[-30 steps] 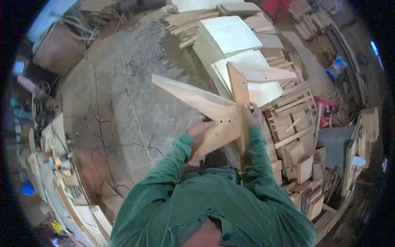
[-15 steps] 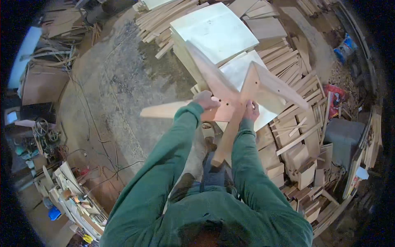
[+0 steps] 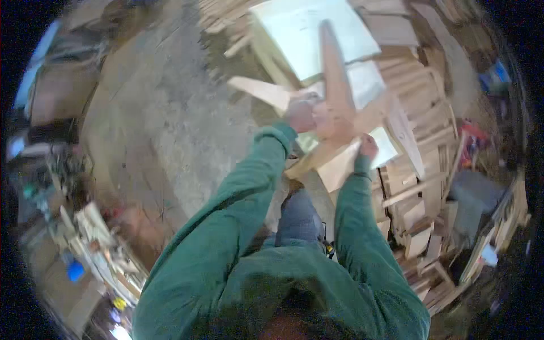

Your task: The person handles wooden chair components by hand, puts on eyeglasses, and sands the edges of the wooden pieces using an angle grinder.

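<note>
A wooden frame of several tapered, splayed pieces is held out in front of me, over the stacked panels. Its arms reach forward, left, right and back towards my body. My left hand grips it near the centre, at the base of the left arm; motion smears the fingers. My right hand is closed at the frame's near right edge, beside the angled right piece. Green sleeves cover both arms to the wrists.
Pale square panels are stacked ahead, beyond the frame. Wooden strips and offcuts pile up on the right, near a grey bin. Bare concrete floor lies to the left, and a cluttered bench stands at lower left.
The wooden frame has turned clockwise, its forward arm now pointing almost straight ahead. Both hands have moved forward and right with it. The picture is now more blurred.
</note>
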A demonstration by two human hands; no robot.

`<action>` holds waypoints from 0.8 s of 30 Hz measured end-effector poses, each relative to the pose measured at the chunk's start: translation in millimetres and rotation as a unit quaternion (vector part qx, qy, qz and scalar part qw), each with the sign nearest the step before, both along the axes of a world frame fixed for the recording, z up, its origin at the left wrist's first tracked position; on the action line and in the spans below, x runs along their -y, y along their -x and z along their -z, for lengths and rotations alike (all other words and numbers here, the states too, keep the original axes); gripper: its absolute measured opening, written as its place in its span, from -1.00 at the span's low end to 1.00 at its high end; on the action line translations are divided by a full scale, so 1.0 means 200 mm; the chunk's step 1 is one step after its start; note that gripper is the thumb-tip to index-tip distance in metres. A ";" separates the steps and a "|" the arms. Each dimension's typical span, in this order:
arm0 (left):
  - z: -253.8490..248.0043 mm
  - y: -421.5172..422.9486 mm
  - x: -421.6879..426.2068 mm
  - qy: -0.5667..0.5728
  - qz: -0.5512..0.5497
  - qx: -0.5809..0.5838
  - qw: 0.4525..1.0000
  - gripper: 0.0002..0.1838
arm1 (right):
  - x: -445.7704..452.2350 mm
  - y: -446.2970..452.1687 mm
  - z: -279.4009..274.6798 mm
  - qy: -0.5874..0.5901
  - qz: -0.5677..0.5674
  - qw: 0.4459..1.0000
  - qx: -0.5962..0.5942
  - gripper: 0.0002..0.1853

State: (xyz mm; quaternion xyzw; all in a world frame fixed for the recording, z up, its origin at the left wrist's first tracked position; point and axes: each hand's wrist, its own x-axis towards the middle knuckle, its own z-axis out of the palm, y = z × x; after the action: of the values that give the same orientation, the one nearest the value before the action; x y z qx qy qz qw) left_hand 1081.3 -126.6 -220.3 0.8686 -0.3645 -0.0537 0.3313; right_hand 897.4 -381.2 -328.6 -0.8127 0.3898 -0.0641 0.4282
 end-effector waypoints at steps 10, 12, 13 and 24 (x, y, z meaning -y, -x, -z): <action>-0.03 0.98 -1.59 -0.027 -0.351 -0.103 0.930 -0.42 | -0.31 0.07 -0.03 -0.271 -0.150 0.949 -0.064 -0.65; -0.22 1.17 -1.99 -0.031 -0.433 -0.154 0.888 -0.38 | -0.52 0.03 -0.08 -0.344 -0.262 0.901 -0.046 -0.66; -0.32 1.26 -2.19 -0.022 -0.472 -0.185 0.862 -0.38 | -0.61 0.02 -0.10 -0.398 -0.364 0.842 -0.004 -0.66; -0.62 2.18 -4.51 0.080 -0.872 0.153 0.458 -0.34 | -1.83 0.68 -0.28 -0.332 -0.341 0.827 -0.298 -0.67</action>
State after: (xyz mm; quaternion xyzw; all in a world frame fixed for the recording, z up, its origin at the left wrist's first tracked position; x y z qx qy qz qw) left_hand 645.7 774.5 -95.7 0.6972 0.5357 0.4263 0.2126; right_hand 762.0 -14.8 -271.9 -0.6820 0.1940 0.4652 0.5299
